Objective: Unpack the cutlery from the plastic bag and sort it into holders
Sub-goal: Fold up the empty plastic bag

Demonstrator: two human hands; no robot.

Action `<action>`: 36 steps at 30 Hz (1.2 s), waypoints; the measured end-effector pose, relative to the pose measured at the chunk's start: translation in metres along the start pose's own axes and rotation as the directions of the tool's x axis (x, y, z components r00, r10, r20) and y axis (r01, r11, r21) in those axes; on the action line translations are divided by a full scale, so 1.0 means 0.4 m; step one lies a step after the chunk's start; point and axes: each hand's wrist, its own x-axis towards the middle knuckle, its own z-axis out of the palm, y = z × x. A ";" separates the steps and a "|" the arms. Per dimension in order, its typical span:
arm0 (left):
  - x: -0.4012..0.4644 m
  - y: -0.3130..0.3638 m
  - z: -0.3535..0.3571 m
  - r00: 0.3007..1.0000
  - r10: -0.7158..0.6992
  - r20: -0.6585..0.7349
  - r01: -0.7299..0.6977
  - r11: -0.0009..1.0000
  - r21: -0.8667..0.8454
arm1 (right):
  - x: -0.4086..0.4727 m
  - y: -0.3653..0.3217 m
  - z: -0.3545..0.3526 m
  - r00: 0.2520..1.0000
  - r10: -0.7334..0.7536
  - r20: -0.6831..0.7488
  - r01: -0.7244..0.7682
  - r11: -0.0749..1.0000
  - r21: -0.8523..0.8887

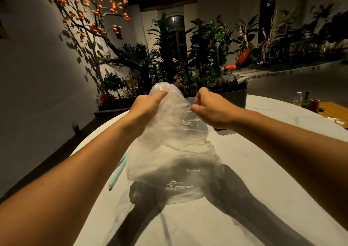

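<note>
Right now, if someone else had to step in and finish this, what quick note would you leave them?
Left hand grips the plastic bag near its top; right hand pinches the other side. The bag's bottom is on or just above the white table. Pale blue sticks lie left of it. No cutlery is out yet and no holder is clearly visible. Left to do: open the bag, unpack, sort.

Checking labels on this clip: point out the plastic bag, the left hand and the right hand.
plastic bag (169, 151): head view, middle of its crinkled body.
left hand (145, 106): head view, back of the hand.
right hand (211, 110): head view, back of the hand.
</note>
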 end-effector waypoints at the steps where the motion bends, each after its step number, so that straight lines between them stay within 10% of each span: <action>1: 0.001 0.000 -0.003 0.999 -0.017 0.029 0.017 1.000 0.005 | -0.001 -0.002 0.001 0.999 0.041 0.035 -0.043 0.998 0.044; 12: 0.019 -0.025 -0.036 0.980 0.166 -0.110 -0.107 0.905 0.411 | 0.020 0.021 -0.002 0.998 -0.004 -0.055 -0.001 0.995 -0.096; 17: -0.011 0.005 -0.026 0.931 -0.009 0.365 -0.018 0.997 0.072 | 0.017 0.007 -0.014 0.994 -0.041 -0.099 0.044 0.999 0.028; 26: 0.002 -0.023 -0.018 0.994 0.103 0.022 -0.096 0.807 0.583 | -0.009 0.011 -0.044 0.986 -0.117 -0.121 0.142 0.966 0.217; 30: -0.002 0.010 -0.011 0.984 0.088 0.158 -0.129 0.952 0.277 | 0.003 0.017 -0.037 0.993 -0.103 0.060 0.095 0.988 0.118; 36: -0.005 0.060 -0.032 0.945 0.247 0.212 -0.162 0.922 -0.351 | 0.036 -0.013 -0.071 0.993 -0.008 0.114 -0.058 0.825 0.562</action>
